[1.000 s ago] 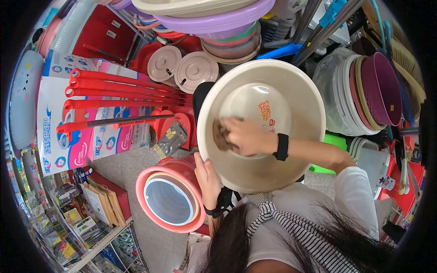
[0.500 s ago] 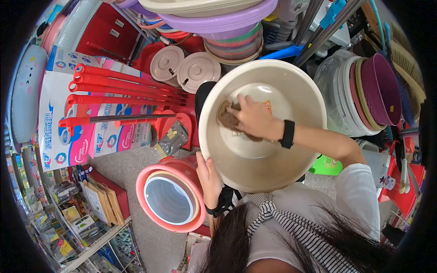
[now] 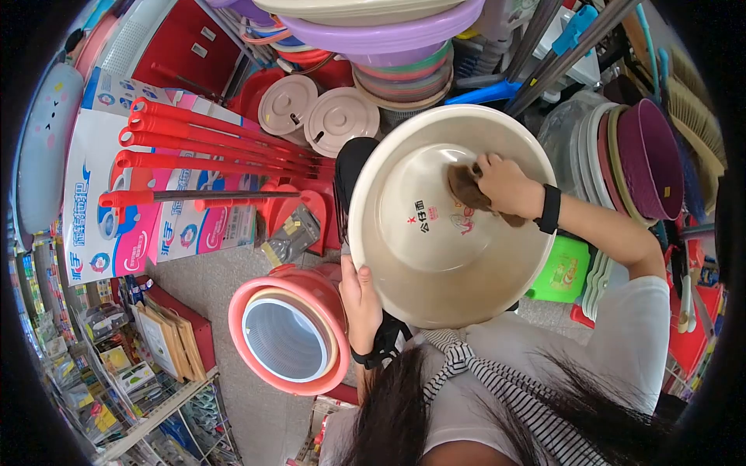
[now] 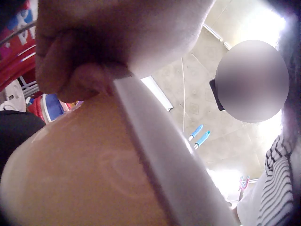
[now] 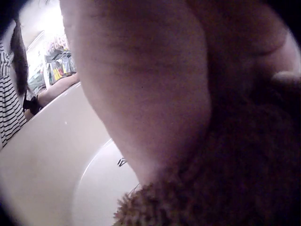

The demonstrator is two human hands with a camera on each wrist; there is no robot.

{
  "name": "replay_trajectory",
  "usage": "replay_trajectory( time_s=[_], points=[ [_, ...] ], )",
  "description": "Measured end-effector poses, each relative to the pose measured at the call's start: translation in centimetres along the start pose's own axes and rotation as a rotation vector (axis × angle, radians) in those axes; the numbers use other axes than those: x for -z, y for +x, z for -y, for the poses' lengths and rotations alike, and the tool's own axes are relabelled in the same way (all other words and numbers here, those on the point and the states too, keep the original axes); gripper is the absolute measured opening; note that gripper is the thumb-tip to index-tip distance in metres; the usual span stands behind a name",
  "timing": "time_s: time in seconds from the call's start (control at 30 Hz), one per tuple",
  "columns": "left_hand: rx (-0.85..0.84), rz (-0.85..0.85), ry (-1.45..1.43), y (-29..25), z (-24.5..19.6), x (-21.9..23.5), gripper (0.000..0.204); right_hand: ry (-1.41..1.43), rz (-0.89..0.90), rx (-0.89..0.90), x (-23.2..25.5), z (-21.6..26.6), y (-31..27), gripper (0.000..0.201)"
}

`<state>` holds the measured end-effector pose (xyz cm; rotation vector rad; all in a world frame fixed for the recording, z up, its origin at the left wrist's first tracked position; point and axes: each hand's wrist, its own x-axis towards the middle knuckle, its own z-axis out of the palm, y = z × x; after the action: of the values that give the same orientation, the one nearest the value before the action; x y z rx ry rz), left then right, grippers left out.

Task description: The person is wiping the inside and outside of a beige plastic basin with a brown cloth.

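Grey speckled floor (image 3: pixel 245 419) shows beneath a crowded shop, with packets on shelves (image 3: pixel 116 373) at the lower left, red poles (image 3: pixel 167 161) leaning by printed boxes (image 3: pixel 97 175), and purple basins (image 3: pixel 381 40) stacked at the top. Two round lids (image 3: pixel 340 122) lie below that stack (the nearer one close to the person's dark knee), a pink tub (image 3: pixel 236 330) stands to the left, and a green container (image 3: pixel 563 270) sits to the right. Tilted in front of the person's white shirt (image 3: pixel 497 369) is the cream basin (image 3: pixel 458 291), with red and black print on its pale bottom. At its left side the left hand (image 3: pixel 361 307) grips the rim, closed on it with the thumb upward. Inside, the right hand (image 3: pixel 509 186) holds a brown cloth (image 3: pixel 466 186), fingers bent over it, against the far right part of the bottom and the wall beside it. Only the left wrist view shows the ceiling (image 4: pixel 188 84) and two blue-tipped rods (image 4: pixel 202 138); it also shows the rim running in between the hand's parts. From the right wrist, the cloth's shaggy pile is plain, which the head view renders nearly smooth, though the fingertips are too dark to make out.
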<state>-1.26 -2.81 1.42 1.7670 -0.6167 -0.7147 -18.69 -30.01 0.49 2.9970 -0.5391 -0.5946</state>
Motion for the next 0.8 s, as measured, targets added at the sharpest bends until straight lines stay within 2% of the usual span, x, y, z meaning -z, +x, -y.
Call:
replay_trajectory(
  time_s=[0.07,0.1,0.13,0.2,0.23,0.27,0.33,0.47,0.53,0.6,0.67,0.7,0.77,0.8],
  points=[
    [-0.025,0.026,0.029,0.0,-0.4,-0.1,0.044,0.014,0.139,0.097,-0.2,0.3,-0.8,0.031],
    [-0.023,0.026,0.029,0.0,-0.3,-0.1,0.044,0.019,0.125,0.14,-0.6,0.4,-1.1,0.028],
    [-0.012,0.033,0.021,-0.1,-0.1,-0.1,0.046,0.019,0.127,0.142,-1.0,0.6,-1.2,0.028],
    [-0.001,0.042,0.011,-0.1,0.0,-0.1,0.047,0.125,0.231,0.257,-1.8,1.1,-1.3,0.03],
    [-0.011,0.036,0.016,-0.1,0.0,-0.1,0.047,0.163,0.183,0.338,-2.4,1.4,-1.7,0.032],
    [-0.021,0.03,0.02,-0.1,0.0,-0.1,0.048,0.208,0.372,0.366,-2.4,2.3,-1.4,0.03],
    [-0.036,0.023,0.029,-0.1,-0.1,-0.3,0.048,0.301,0.455,0.597,-3.7,3.9,-1.2,0.03],
    [0.005,0.043,0.031,-0.3,-0.7,-0.2,0.049,0.374,0.545,0.72,-2.7,7.0,-0.4,0.032],
    [-0.006,0.035,0.056,-0.3,-0.7,-0.2,0.049,0.733,0.438,0.803,-1.7,7.8,0.0,0.032],
    [-0.023,0.031,0.075,-0.2,-0.8,-0.3,0.05,0.82,0.407,0.801,-1.1,8.7,0.8,0.032],
    [-0.02,0.033,0.084,-0.2,-0.9,-0.3,0.049,1.143,0.046,0.825,-1.7,9.7,1.9,0.03],
    [-0.019,0.033,0.084,-0.1,-0.9,-0.3,0.049,1.145,0.047,0.824,-1.0,10.0,2.3,0.03],
    [-0.041,0.036,0.108,-0.2,-0.9,-0.1,0.047,1.171,-0.198,0.571,0.8,10.2,2.9,0.03],
    [-0.039,0.038,0.11,-0.2,-0.8,-0.1,0.047,1.174,-0.198,0.571,1.2,10.2,3.3,0.03]
  ],
)
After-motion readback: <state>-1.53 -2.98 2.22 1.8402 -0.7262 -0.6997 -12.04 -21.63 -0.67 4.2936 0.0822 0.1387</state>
